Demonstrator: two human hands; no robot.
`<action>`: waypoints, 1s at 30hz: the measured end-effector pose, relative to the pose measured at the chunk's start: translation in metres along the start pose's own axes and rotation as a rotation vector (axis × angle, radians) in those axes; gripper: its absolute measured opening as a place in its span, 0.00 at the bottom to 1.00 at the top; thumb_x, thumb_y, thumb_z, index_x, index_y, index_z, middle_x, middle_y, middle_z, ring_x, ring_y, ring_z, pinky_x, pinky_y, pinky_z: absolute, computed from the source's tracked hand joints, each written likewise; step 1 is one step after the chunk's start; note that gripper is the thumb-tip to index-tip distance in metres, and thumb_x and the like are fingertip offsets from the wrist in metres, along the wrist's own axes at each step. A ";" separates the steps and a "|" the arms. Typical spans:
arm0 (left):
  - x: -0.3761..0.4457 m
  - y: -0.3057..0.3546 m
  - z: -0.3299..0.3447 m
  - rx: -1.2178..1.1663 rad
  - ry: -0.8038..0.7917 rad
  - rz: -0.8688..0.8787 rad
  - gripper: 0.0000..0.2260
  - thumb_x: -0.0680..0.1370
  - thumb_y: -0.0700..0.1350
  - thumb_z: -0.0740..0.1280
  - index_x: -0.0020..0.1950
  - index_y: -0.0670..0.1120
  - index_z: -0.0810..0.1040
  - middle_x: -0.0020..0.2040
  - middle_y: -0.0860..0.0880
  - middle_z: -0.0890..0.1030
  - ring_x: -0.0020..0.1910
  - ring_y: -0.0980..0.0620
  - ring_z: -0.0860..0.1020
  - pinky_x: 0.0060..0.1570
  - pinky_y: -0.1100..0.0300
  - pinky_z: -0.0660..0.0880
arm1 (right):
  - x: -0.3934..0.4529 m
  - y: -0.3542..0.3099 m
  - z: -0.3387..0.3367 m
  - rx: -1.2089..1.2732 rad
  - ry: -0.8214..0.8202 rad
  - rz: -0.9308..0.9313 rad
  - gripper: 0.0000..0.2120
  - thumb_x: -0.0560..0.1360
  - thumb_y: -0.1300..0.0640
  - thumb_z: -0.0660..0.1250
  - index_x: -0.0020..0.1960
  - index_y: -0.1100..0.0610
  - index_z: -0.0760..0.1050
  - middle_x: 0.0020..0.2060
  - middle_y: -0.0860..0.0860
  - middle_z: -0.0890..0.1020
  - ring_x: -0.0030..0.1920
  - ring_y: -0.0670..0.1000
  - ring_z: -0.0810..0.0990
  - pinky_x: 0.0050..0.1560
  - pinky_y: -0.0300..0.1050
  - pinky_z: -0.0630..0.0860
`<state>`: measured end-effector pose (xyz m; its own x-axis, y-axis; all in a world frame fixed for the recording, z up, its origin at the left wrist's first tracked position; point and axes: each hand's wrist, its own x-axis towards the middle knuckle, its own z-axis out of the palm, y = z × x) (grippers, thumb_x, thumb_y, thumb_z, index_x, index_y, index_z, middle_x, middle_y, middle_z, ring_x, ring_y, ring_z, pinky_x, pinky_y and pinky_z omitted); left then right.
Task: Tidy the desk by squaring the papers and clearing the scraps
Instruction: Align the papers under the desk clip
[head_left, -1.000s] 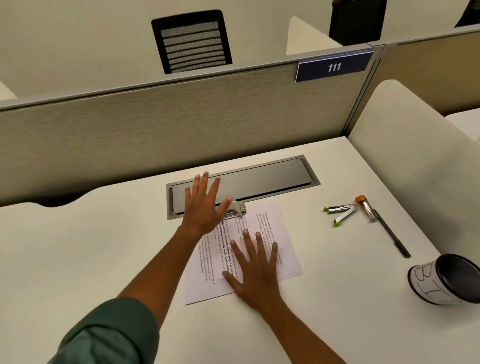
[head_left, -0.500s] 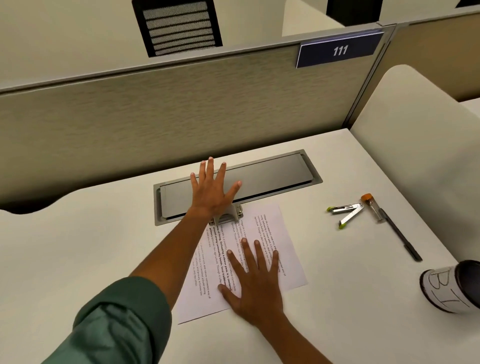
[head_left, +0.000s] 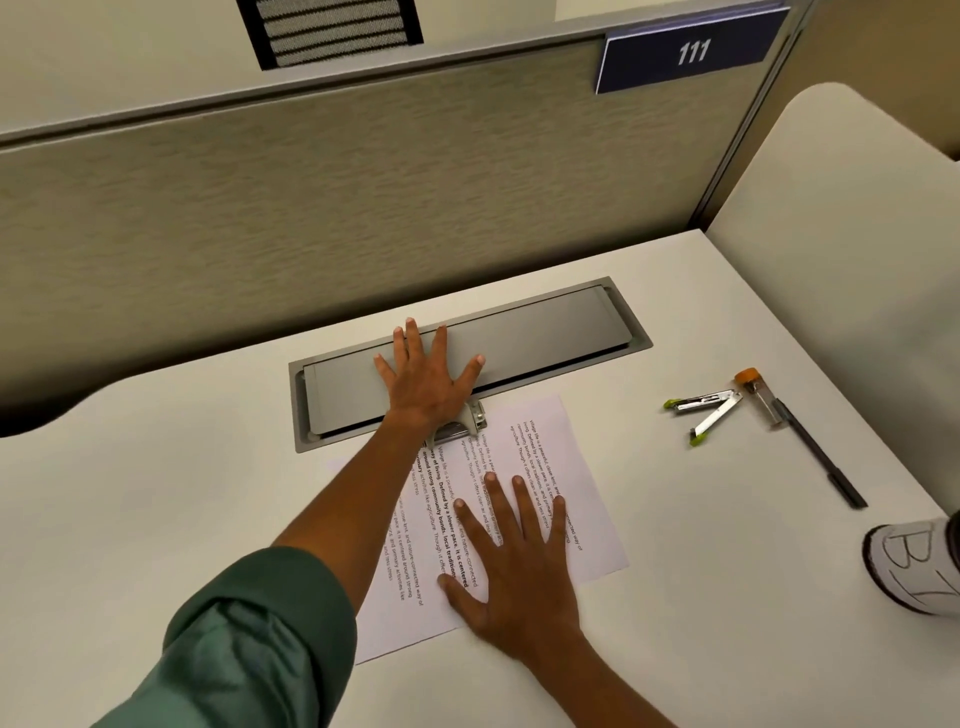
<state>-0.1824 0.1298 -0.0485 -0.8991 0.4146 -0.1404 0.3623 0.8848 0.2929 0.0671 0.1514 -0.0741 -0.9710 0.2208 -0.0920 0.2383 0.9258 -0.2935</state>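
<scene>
Our right hand (head_left: 514, 566) lies flat on the papers (head_left: 561, 467), palm down, fingers (head_left: 524, 499) spread wide and gripping nothing. The papers sit near the middle of the surface (head_left: 156, 519), turned at an angle to its edge, printed side up, their far end just in front of the grey hatch (head_left: 545, 327) set into the surface.

Our left hand (head_left: 428, 379) reaches forward across the papers' left part and rests flat on the hatch lid, fingers (head_left: 415, 338) also wide apart, holding nothing. Under the heel of this hand a small metal stapler (head_left: 467, 423) pokes out, sitting at the far edge of the papers; we cannot tell whether the hand presses on it. A green sleeve (head_left: 249, 639) is rolled up above the left forearm.

To the right, well apart from the papers, lie a staple remover with green tips (head_left: 704, 410), a clear tube with an orange cap (head_left: 756, 392) and a dark pen (head_left: 821, 457). At the right edge stands a white cup with marker letters (head_left: 914, 564), partly cut off. A blue sign reading 111 (head_left: 691, 52) hangs on the divider (head_left: 311, 218) behind.
</scene>
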 end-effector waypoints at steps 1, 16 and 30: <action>0.000 0.000 0.000 0.006 0.002 -0.004 0.35 0.77 0.70 0.50 0.80 0.53 0.52 0.81 0.42 0.44 0.79 0.41 0.41 0.74 0.33 0.42 | 0.000 0.000 0.000 0.001 -0.001 0.000 0.37 0.72 0.25 0.49 0.77 0.40 0.53 0.79 0.50 0.52 0.78 0.58 0.51 0.70 0.73 0.52; 0.005 -0.002 0.010 0.076 -0.008 -0.029 0.35 0.78 0.67 0.50 0.80 0.53 0.46 0.80 0.41 0.40 0.79 0.42 0.37 0.74 0.34 0.39 | 0.002 0.001 0.003 -0.001 0.003 -0.001 0.38 0.72 0.25 0.49 0.77 0.41 0.54 0.79 0.51 0.52 0.78 0.59 0.51 0.70 0.74 0.50; 0.006 -0.003 0.013 0.082 -0.024 -0.054 0.37 0.77 0.69 0.50 0.79 0.55 0.39 0.80 0.42 0.38 0.79 0.42 0.35 0.72 0.34 0.38 | 0.002 0.002 0.005 0.003 0.012 0.000 0.38 0.71 0.25 0.49 0.77 0.41 0.54 0.79 0.51 0.52 0.78 0.59 0.51 0.71 0.74 0.49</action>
<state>-0.1861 0.1322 -0.0628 -0.9119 0.3703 -0.1769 0.3336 0.9200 0.2059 0.0655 0.1520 -0.0797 -0.9713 0.2240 -0.0804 0.2378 0.9248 -0.2968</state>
